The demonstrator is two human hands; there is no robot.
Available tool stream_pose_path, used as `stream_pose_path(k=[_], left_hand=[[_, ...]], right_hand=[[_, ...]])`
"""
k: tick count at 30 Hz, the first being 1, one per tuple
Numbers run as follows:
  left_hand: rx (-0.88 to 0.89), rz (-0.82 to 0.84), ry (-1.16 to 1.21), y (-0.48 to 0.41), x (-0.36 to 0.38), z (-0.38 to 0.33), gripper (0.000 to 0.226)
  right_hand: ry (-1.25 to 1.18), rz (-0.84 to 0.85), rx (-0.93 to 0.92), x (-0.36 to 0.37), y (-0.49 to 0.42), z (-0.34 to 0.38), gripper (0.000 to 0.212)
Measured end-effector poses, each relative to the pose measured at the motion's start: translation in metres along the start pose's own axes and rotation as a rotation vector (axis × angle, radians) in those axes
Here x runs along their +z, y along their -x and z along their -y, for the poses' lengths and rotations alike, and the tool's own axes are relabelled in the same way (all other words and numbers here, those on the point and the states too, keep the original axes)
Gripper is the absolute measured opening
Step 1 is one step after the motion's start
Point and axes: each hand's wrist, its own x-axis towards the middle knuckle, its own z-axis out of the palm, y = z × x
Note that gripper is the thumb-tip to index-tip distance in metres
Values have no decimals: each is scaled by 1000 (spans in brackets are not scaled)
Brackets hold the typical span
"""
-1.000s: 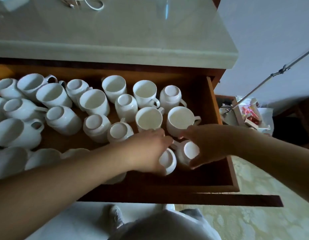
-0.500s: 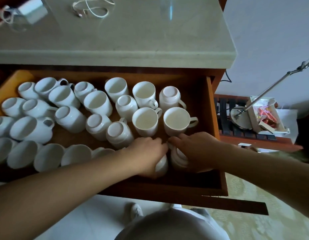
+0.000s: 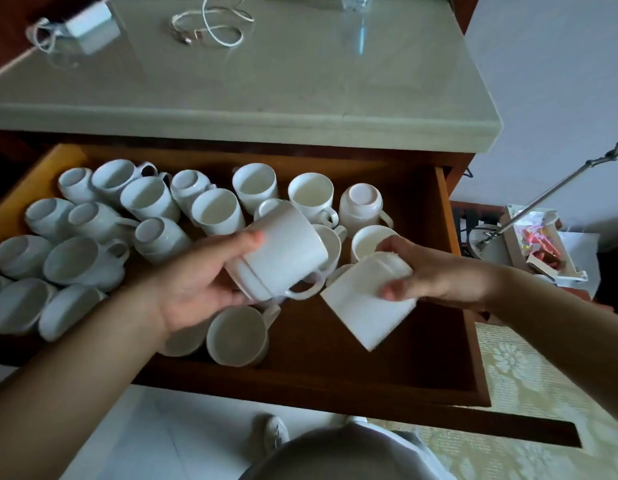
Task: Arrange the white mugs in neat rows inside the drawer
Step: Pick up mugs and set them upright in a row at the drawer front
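Two mugs lifted: half a second ago both hands were low in the front right corner of the drawer (image 3: 454, 282), each on a mug; now each hand holds its mug up, clear of the drawer floor.
Left hand (image 3: 196, 282): palm up, fingers curled under the base and thumb pressed to the side of the left mug (image 3: 283, 251).
Left mug: tilted, foot toward the palm, mouth turned away to the upper right, handle hanging at its lower edge.
Right hand (image 3: 435, 275): fingers and thumb curled round the upper end of the right mug (image 3: 366, 299).
Right mug: blurred by motion, slanting down toward the drawer front, just beside the left mug's handle.
Other mugs (image 3: 217, 211): crowded across the drawer's left and rear, some mouth up, some upside down, some on their sides; one lies on its side just below the left hand.
Countertop (image 3: 266, 81): above the open drawer, carrying a coiled white cable (image 3: 210, 27) and a white charger (image 3: 89, 24).
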Motion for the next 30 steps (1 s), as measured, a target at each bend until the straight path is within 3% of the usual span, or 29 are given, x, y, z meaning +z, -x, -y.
stream_pose_path(k=[2, 6, 9, 11, 14, 17, 20, 23, 27, 30], left_hand=[[-75, 110, 186, 0, -11, -1, 93], [-57, 244, 231, -4, -22, 4, 102], [-14, 277, 245, -8, -26, 6, 95], [8, 291, 256, -9, -29, 7, 86], [26, 290, 262, -10, -30, 7, 80], [41, 320, 260, -11, -28, 7, 75], [111, 293, 194, -11, -26, 8, 68], [211, 233, 8, -12, -25, 8, 78], [312, 116, -313, -11, -22, 6, 77], [323, 51, -587, -9, -15, 5, 84]], right_hand=[[-239, 71, -52, 0, -4, 0, 93], [-605, 106, -45, 1, -13, -7, 95], [-791, 63, -27, 4, -17, -12, 95], [-860, 27, -18, 7, -19, -13, 82], [-838, -27, 61, 11, -20, -8, 64], [-806, -76, 177, 12, -20, -7, 61], [-834, 19, 185, 13, -18, -8, 90], [-767, 121, 201, 10, -17, -9, 105], [-667, 232, 220, 5, -14, -5, 101], [-413, 253, 274, 3, -11, 3, 96]])
